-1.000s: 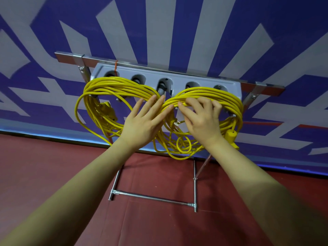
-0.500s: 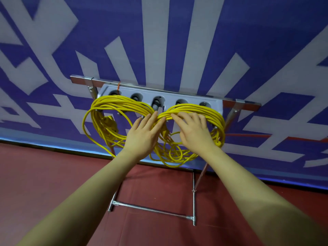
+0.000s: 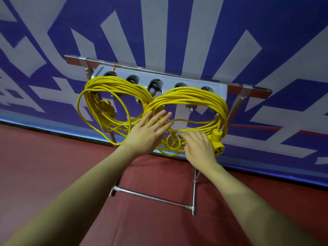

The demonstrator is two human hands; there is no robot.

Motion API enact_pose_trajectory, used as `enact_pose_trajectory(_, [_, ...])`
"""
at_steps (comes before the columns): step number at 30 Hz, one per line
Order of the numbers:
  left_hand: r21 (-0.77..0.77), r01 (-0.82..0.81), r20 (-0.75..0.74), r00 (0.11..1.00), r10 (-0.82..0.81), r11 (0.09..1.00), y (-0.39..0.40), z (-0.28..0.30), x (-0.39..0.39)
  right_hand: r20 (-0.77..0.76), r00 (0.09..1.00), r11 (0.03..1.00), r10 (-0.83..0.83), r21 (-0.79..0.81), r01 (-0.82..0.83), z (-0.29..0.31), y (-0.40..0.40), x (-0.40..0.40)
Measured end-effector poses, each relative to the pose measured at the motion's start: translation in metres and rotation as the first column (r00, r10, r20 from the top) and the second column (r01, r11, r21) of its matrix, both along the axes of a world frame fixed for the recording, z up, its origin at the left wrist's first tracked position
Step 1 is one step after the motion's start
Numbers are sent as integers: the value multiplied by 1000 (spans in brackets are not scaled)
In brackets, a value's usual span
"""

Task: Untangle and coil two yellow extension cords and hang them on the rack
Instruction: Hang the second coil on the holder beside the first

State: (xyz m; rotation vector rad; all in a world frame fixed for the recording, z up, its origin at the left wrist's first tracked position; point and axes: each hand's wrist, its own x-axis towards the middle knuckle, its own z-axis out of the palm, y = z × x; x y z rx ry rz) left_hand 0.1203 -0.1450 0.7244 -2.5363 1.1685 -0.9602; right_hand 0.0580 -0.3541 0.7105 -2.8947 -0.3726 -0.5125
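Two coiled yellow extension cords hang side by side on the grey peg rack (image 3: 170, 80). The left coil (image 3: 113, 86) drapes over the left pegs, its plug tucked inside the loops. The right coil (image 3: 193, 94) hangs over the right pegs, and its yellow socket end (image 3: 218, 142) dangles at the lower right. My left hand (image 3: 148, 133) is flat with straight fingers, in front of the place where the two coils meet. My right hand (image 3: 198, 148) is also flat, its fingers spread over the lowest loops of the right coil. Neither hand grips a cord.
The rack sits on a metal stand with a horizontal bar (image 3: 248, 89) and a floor brace (image 3: 152, 197). Behind it hangs a blue and white patterned banner (image 3: 177, 32). The floor is dark red (image 3: 53, 166).
Both hands have slid down from the tops of the coils to their lower parts. The view has pulled back a little, and the socket end of the right coil shows again.
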Motion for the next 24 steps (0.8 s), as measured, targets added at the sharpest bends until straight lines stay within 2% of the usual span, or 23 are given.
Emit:
enact_pose_trajectory(5, [73, 22, 71, 997, -27, 997, 15, 1, 25, 41, 996, 985, -76, -149, 81, -21, 1, 17])
enact_pose_trajectory(10, [33, 21, 94, 995, -24, 999, 14, -3, 26, 212, 976, 998, -60, 11, 59, -28, 5, 2])
enact_pose_trajectory(12, [-24, 11, 96, 995, -9, 1000, 9, -6, 23, 185, 979, 996, -89, 16, 88, -34, 8, -6])
enact_pose_trajectory(14, [-94, 3, 75, 997, 4, 996, 4, -11, 17, 94, 987, 991, -131, 6, 131, -39, 8, -6])
enact_pose_trajectory(18, [-158, 21, 51, 999, -13, 987, -8, -26, 14, -55, 983, 982, -174, -85, 169, -41, 4, 4])
enact_pose_trajectory(20, [-158, 17, 88, 996, -3, 987, -10, -33, 18, -69, 983, 979, -169, -127, 159, -44, 2, 9])
enact_pose_trajectory(24, [-167, -19, 126, 991, 40, 986, -10, -43, 25, -4, 984, 966, -179, -191, 175, -48, -1, 13])
